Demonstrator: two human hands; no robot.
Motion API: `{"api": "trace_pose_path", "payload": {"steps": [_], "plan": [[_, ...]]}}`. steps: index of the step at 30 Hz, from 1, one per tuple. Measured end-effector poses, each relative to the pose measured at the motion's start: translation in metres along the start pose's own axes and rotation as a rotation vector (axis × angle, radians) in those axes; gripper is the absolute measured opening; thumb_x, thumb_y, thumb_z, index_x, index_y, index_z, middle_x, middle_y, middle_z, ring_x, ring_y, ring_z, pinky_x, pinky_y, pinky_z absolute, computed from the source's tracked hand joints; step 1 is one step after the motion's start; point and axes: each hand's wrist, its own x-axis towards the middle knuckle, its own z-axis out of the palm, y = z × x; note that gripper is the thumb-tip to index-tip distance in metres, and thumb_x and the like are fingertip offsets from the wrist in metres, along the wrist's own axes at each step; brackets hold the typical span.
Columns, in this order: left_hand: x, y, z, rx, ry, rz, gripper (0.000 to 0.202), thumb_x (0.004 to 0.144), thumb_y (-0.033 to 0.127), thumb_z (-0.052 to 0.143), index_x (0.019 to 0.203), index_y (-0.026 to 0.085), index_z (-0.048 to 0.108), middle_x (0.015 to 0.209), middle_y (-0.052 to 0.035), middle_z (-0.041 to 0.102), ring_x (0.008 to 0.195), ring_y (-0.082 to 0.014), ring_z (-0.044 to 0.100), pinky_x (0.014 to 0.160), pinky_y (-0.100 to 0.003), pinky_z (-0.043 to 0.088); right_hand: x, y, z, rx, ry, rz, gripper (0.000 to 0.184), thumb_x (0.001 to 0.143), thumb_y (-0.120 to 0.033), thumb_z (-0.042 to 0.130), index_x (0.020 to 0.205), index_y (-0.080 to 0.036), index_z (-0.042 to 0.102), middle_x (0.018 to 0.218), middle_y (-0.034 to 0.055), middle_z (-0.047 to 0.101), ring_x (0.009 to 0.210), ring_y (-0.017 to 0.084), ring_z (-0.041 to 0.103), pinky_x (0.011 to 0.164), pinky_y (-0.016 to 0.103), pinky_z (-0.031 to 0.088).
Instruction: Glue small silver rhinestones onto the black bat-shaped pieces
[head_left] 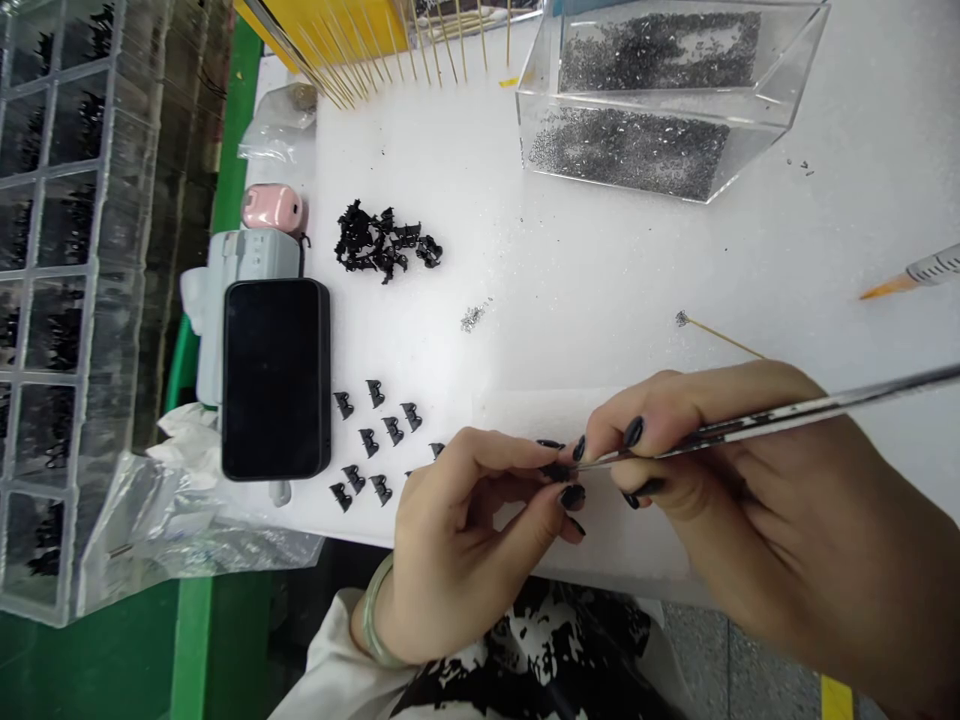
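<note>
My left hand (480, 510) pinches a small black piece (556, 469) between thumb and fingers; its outline is mostly hidden. In my right hand (720, 470) is a slim metal tweezers-like tool (780, 415), held like a pen, its tip touching or very close to the black piece. Left of my hands, several small black bat-shaped pieces (392, 431) lie spaced apart on the white surface (585, 270). Farther back sits a tangled heap of black pieces (367, 240). A thin yellow stick (724, 337) with a cluster of tiny bits on its end lies beyond my right hand.
At the back stands a clear box (622, 185) with tiny grey beads. A black phone (275, 380) and pink case (273, 208) lie left. Far left is a compartment tray (52, 270) of black pieces. An orange-tipped brush (900, 283) points in from the right. Thin sticks (450, 50) stand behind.
</note>
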Motion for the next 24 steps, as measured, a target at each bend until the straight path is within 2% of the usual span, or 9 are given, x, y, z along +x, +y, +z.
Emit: {"api": "trace_pose_path", "payload": {"steps": [5,9,17,24], "plan": [[-0.0008,0.0009,-0.0003,-0.023,-0.015,-0.015,0.041,0.089,-0.008,0.071,0.11,0.027,0.068,0.1,0.0049,0.082,0.069,-0.009,0.081,0.065,-0.012,0.069,0.004,-0.0031,-0.002,0.028,0.044,0.035,0.011,0.108,-0.025,0.054,0.107,-0.035,0.051,0.096,-0.0026,0.075,0.088,0.017,0.078,0.067,0.025,0.061],[-0.0008,0.0007,-0.0005,-0.026,-0.022,-0.015,0.04,0.09,-0.008,0.071,0.109,0.026,0.067,0.102,0.0042,0.083,0.07,-0.0094,0.081,0.065,-0.014,0.069,0.0056,-0.0054,-0.0038,0.037,0.065,0.05,0.011,0.108,-0.022,0.055,0.107,-0.033,0.052,0.098,-0.0006,0.076,0.088,0.015,0.077,0.065,0.022,0.06],[0.001,-0.0023,0.0001,-0.048,-0.031,0.036,0.036,0.09,-0.008,0.071,0.109,0.023,0.068,0.105,0.0017,0.083,0.07,-0.0097,0.081,0.067,-0.015,0.07,0.0051,0.0015,-0.0017,0.004,0.094,-0.004,0.011,0.105,-0.022,0.058,0.106,-0.033,0.056,0.095,-0.0017,0.075,0.082,0.017,0.077,0.051,0.026,0.052],[0.0006,-0.0043,-0.0007,-0.062,-0.042,0.04,0.038,0.091,-0.009,0.069,0.11,0.023,0.068,0.104,0.0032,0.081,0.073,-0.0088,0.081,0.069,-0.014,0.069,0.0073,0.0008,0.0007,0.031,0.094,-0.004,0.012,0.105,-0.021,0.058,0.107,-0.032,0.055,0.094,-0.0038,0.075,0.085,0.013,0.076,0.059,0.021,0.057]]}}
